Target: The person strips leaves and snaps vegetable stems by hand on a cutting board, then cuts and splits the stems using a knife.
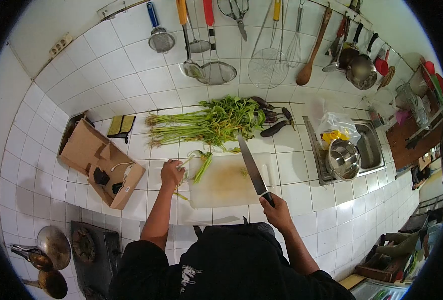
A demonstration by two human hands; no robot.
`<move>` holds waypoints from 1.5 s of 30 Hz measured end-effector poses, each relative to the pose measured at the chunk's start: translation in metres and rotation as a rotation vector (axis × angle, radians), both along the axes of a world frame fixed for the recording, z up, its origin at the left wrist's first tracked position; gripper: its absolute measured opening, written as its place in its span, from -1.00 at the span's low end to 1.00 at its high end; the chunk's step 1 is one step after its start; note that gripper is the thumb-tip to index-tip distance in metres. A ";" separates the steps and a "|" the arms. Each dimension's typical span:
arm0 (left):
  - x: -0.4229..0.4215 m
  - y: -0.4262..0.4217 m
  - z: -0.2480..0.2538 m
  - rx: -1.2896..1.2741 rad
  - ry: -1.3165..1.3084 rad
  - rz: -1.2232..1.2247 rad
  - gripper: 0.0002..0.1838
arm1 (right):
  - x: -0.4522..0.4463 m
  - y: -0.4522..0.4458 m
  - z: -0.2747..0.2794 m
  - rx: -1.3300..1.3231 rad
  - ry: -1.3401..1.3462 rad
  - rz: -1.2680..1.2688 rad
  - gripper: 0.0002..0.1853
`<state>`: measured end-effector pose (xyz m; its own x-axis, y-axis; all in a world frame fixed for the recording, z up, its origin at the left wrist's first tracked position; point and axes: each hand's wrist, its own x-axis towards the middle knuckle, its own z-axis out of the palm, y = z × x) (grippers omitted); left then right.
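Note:
My right hand [277, 212] is wrapped round the dark handle of a large kitchen knife [253, 167]. Its blade slants up and left over the right part of a white cutting board [221, 192]. Left of the board, my left hand [172, 173] has curled fingers; thin green stems lie by the fingertips, and what is inside them is hidden. A short bunch of cut green stalks [202, 167] rests on the board's upper left. Behind it lies a big bundle of leafy greens with roots [206, 122]. Several dark eggplants [274, 129] sit at its right end.
An open cardboard box [104, 162] with black items stands on the left. At right, a steel bowl [342, 160] and plastic bag [339, 125] sit by the sink [370, 145]. Strainers, whisks and a wooden spoon [315, 47] hang on the wall. A stove [96, 255] is lower left.

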<state>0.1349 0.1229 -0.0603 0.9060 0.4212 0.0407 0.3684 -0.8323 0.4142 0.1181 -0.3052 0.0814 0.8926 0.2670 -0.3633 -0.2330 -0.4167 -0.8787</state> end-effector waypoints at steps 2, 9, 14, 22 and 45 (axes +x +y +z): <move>0.002 -0.001 -0.003 -0.039 -0.046 0.029 -0.84 | -0.002 0.003 0.001 0.004 -0.019 0.019 -0.61; 0.002 0.011 0.009 -0.133 -0.544 0.000 -0.85 | -0.004 0.011 0.008 0.018 -0.037 -0.005 -0.60; -0.008 -0.014 0.101 -0.713 -0.800 -0.010 -0.89 | -0.010 0.016 0.030 0.052 0.070 -0.034 -0.64; -0.015 -0.103 0.158 -0.926 -0.670 -0.177 -0.84 | -0.013 0.023 0.044 0.125 -0.115 0.084 -0.65; -0.019 -0.182 -0.004 -0.121 -0.202 -0.204 -0.84 | -0.029 -0.002 -0.089 -0.653 -0.212 0.195 -0.62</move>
<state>0.1162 -0.0586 -0.0638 0.9510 0.2446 0.1890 0.0994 -0.8209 0.5624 0.0894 -0.3072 -0.0077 0.9198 0.2165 -0.3272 0.0481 -0.8898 -0.4537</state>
